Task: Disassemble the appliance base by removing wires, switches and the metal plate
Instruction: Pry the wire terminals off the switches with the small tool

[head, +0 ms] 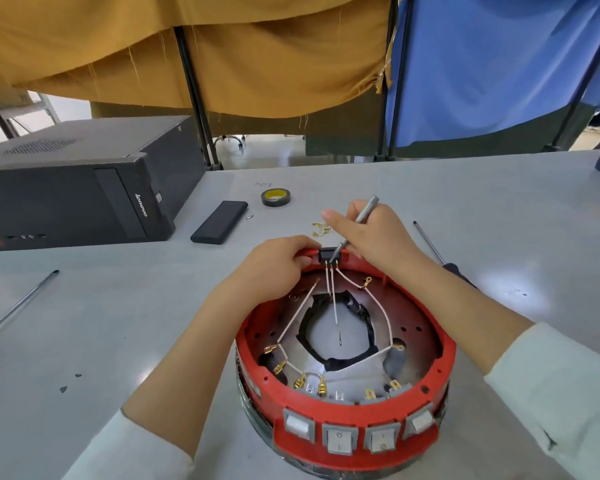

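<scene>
Fingers of the left hand (pixel 278 259) grip the red base (pixel 440 358) rim (far side); right hand (pixel 371 233) pinches a screwdriver (pixel 355 225) at the black switch (pixel 330 255).

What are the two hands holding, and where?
The right hand grips a thin metal tool mid-shaft, tip at the black connector. The left hand holds the red appliance base by its far rim.

A grey table (pixel 465 202) carries a black Lenovo computer case (pixel 77 188) lying on its side at far left, with a flat black box (pixel 219 222) just beside it and a tape roll (pixel 275 197) with a yellow core a little farther right. A metal rod (pixel 18 308) lies near the left edge, and a screwdriver (pixel 433 251) lies to the right. Behind the table hang a mustard cloth (pixel 187 46) and a blue cloth (pixel 492 64) on black stands.
</scene>
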Demonstrator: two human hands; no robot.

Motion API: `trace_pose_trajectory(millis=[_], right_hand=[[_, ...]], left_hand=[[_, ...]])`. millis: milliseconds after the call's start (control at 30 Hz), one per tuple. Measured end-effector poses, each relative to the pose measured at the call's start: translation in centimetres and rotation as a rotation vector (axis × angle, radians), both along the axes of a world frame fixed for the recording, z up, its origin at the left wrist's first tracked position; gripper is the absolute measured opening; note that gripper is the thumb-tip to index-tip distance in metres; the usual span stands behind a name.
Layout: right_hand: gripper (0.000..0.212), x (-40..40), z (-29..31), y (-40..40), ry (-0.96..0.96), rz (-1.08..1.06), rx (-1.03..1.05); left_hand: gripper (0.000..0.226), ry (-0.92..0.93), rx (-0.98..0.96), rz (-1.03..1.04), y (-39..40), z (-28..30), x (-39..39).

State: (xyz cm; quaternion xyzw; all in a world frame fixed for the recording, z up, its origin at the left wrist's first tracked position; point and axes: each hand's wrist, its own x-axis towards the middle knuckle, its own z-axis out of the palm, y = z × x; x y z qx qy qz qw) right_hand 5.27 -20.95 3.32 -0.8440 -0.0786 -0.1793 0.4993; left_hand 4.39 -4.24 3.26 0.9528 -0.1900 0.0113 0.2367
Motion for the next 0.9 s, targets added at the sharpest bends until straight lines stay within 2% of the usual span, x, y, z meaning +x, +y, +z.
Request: trace_pose_trajectory(millis=[200, 400, 600, 900], right_hand=[[0.043, 0.5, -0.3, 0.1, -0.061, -0.073, -0.087], [0.039, 0.3, -0.1, -0.1, 0.001, 0.002, -0.011], [0.037, -0.5, -0.1, 0.3, -0.139, -0.03, -0.139], [0.036, -0.2, -0.7, 0.4, -0.183, -0.006, -0.187]], left_hand=[[0.031, -0.008, -0.03, 0.022, -0.1, -0.6, -0.1], [0.031, 0.009, -0.073, 0.013, 0.1, -0.6, -0.1], [0.03, 0.005, -0.095, 0.012, 0.1, -0.6, -0.3], [0.036, 0.003, -0.081, 0.019, 0.1, -0.6, -0.3]])
